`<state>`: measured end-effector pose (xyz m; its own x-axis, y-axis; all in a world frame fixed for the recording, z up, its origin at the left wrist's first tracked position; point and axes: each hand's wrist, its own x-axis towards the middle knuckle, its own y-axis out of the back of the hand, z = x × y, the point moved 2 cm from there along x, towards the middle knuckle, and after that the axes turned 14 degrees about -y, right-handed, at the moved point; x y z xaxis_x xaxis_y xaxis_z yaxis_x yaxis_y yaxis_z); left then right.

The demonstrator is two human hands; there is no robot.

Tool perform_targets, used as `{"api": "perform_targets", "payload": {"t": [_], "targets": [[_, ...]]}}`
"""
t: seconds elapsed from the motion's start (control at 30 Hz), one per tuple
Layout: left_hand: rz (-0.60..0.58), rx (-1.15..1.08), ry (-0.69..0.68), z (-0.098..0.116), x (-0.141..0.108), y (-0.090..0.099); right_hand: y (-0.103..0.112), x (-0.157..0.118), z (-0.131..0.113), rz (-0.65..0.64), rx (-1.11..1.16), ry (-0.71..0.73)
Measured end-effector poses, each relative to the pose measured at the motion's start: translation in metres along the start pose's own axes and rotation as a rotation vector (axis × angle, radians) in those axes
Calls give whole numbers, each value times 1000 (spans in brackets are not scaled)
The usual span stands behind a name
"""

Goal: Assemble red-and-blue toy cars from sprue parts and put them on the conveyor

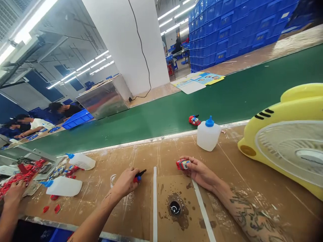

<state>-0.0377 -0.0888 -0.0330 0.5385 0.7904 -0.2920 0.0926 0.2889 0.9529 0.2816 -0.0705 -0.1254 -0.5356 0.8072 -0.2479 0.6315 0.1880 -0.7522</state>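
Above the brown work surface (141,205), my left hand (125,182) is closed around a small tool (140,174) with a black tip and a blue and red part. My right hand (199,172) holds a small red, grey and white toy piece (182,164) between thumb and fingers. Between and below both hands, a small round dark cup (175,208) sits on wet-spotted cardboard, flanked by two white strips. A white bottle with a blue cap (208,136) stands upright beyond my right hand. Another red toy piece (194,120) lies on the green belt (151,122).
Two blue-capped bottles (64,186) lie at the left, near a pile of red parts (15,178) and another person's hand (15,192). A yellow fan (272,131) stands at the right. Blue crates (227,30) are stacked behind the belt.
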Motion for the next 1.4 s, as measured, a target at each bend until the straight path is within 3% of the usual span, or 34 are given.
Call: {"api": "perform_targets", "payload": {"t": [0.07, 0.13, 0.2, 0.27, 0.37, 0.6, 0.87, 1.03, 1.17, 1.3, 1.4], "targets": [[46, -78, -157, 19, 1, 9, 0, 1, 0, -11, -2, -10], [123, -111, -431, 47, 0, 18, 1, 3, 0, -6, 3, -25], [184, -26, -721, 77, -4, 25, 1, 4, -1, -3, 6, -39], [190, 115, -920, 101, -5, 28, 1, 4, -2, -3, 8, -43], [163, 240, -1027, 120, -1, 26, 1, 4, -3, -8, 7, -40], [150, 276, -1093, 126, 11, 17, 2, 6, -1, -18, 16, -34], [135, 242, -1063, 133, 11, 15, 2, 7, -1, -23, 18, -33], [125, 144, -1020, 125, 9, 19, 1, 5, -1, -22, 0, -42], [216, -278, -715, 103, 17, 18, -3, 3, 2, -29, -46, -42], [530, -825, -293, 80, 40, 3, -7, 4, 6, -14, -102, -3], [650, -1099, -159, 78, 60, -11, -6, 6, 7, 10, -143, 37]]}}
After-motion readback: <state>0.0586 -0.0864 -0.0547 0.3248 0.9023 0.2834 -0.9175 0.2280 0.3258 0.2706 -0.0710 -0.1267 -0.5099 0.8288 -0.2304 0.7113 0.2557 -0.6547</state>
